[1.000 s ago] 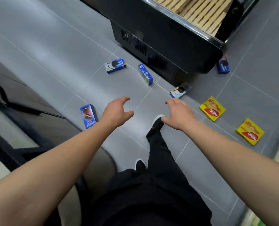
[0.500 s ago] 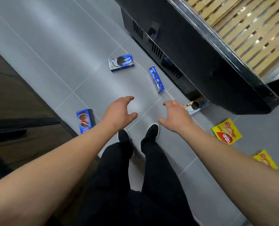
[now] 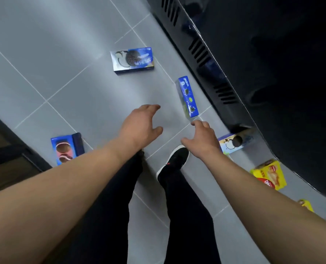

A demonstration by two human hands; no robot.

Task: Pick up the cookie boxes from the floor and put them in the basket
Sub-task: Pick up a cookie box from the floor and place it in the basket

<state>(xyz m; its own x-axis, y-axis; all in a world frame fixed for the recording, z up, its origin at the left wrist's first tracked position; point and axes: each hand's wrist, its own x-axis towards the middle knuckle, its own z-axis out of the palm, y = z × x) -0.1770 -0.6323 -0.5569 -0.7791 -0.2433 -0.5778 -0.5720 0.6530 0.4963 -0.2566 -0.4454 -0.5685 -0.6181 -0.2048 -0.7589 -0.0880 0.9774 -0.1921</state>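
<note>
Below, six cookie boxes lie scattered on the grey tiled floor (image 3: 44,54), all closed, so their contents do not show; no basket is in view. A blue box with a big dark cookie (image 3: 132,60) lies flat farthest ahead. A narrow blue box (image 3: 188,97) stands on its long edge just beyond the fingers of both hands. A pale box (image 3: 234,142) lies right of the right hand, tucked against the foot of the black cabinet (image 3: 272,73). A pink-and-blue box (image 3: 67,148) lies left of the left forearm, near the dark edge at the left of the aisle. A yellow box (image 3: 268,175) sits by the cabinet base to the right, and a second yellow box (image 3: 306,205) peeks out behind the right forearm. Both arms reach forward over the floor. The left hand (image 3: 139,126) is released, fingers spread and loosely curved, grasping nothing. The right hand (image 3: 202,140) is likewise released, fingers loosely bent, apart from the narrow blue box and from the pale box. A black shoe (image 3: 174,161) stands under the right wrist on a tile seam, black trousers below it. Bare tiles stretch ahead and to the left; the cabinet, with vent slots along its base, closes off the right side.
</note>
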